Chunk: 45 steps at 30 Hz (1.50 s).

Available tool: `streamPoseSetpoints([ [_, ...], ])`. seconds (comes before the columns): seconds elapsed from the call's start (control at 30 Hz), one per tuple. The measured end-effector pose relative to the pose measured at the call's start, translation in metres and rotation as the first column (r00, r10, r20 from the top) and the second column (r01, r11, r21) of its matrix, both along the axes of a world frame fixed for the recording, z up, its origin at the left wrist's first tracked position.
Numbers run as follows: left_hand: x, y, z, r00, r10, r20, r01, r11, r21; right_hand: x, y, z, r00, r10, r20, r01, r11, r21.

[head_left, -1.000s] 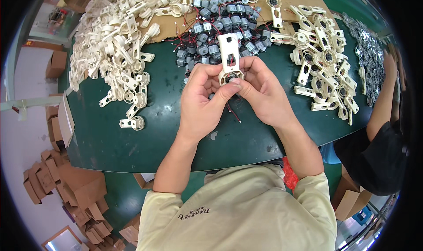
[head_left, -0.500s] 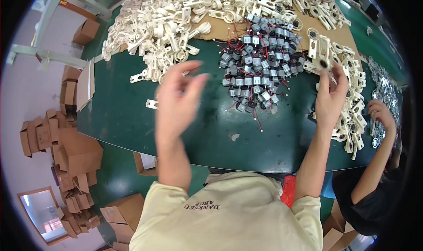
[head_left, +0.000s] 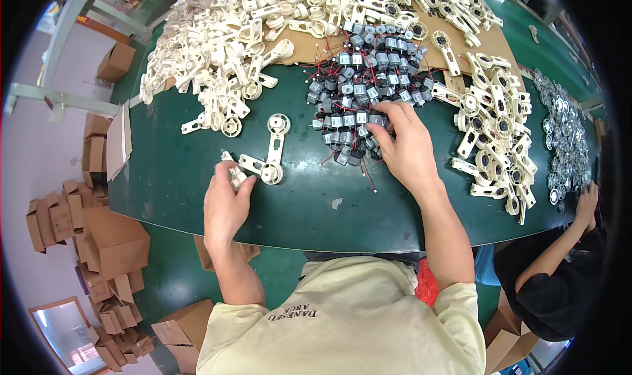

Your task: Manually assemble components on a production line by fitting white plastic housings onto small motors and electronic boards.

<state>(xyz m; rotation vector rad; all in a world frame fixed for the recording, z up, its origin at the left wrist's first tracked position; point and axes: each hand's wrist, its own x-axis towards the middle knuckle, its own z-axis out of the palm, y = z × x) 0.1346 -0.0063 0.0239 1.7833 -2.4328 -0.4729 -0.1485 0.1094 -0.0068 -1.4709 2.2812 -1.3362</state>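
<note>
My left hand (head_left: 224, 207) is closed on a cream plastic housing (head_left: 232, 171) low over the table's left part. Just beyond it lie two more cream housings with round ends, one upright in view (head_left: 276, 145) and one slanting (head_left: 251, 164), their ends overlapping. At the near right edge of a pile of small grey electric motors (head_left: 359, 91) with red wires, my right hand (head_left: 411, 152) has its thumb and fingers around a small motor (head_left: 376, 120), which is partly hidden by the fingers.
A large heap of cream housings (head_left: 217, 52) covers the far left. On the right lie housings with black inserts (head_left: 501, 126), then clear round parts (head_left: 559, 131). A co-worker's hand (head_left: 586, 204) is beside those. Cardboard boxes (head_left: 115, 240) stand on the floor at left.
My right hand has moved left from the housings on the right to the motors. My left hand has come down nearer and taken a cream housing. Two housings now lie before it.
</note>
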Motion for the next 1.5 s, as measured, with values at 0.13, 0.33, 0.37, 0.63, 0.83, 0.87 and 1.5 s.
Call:
streamPoseSetpoints([
  [0.13, 0.005, -0.008, 0.025, 0.906, 0.229, -0.356, -0.180, 0.970, 0.166, -0.009, 0.007, 0.005, 0.962, -0.056, 0.269, 0.064, 0.998, -0.024],
  [0.33, -0.052, -0.020, 0.044, 0.383, 0.041, -0.923, 0.084, 0.993, 0.079, -0.002, 0.001, -0.003, 0.994, 0.012, -0.104, -0.019, 0.998, -0.061],
  [0.37, -0.068, -0.019, 0.043, 0.289, 0.073, -0.955, 0.218, 0.966, 0.140, -0.001, 0.000, -0.003, 0.998, 0.035, -0.046, -0.036, 0.999, -0.019],
  [0.63, -0.136, -0.018, -0.012, 0.107, 0.406, -0.908, 0.728, 0.590, 0.349, -0.015, 0.025, 0.026, 0.586, 0.291, 0.757, -0.109, 0.953, -0.282],
  [0.83, -0.139, -0.009, -0.015, 0.040, 0.543, -0.839, 0.799, 0.487, 0.353, 0.001, 0.035, 0.036, 0.643, 0.471, 0.604, -0.170, 0.857, -0.487],
  [0.87, -0.139, -0.008, -0.015, 0.020, 0.597, -0.802, 0.834, 0.433, 0.343, 0.006, 0.032, 0.035, 0.675, 0.458, 0.578, -0.166, 0.858, -0.486],
  [1.5, -0.140, -0.001, -0.015, -0.010, 0.525, -0.851, 0.765, 0.552, 0.332, 0.014, 0.024, 0.027, 0.906, 0.312, 0.287, -0.196, 0.908, -0.369],
])
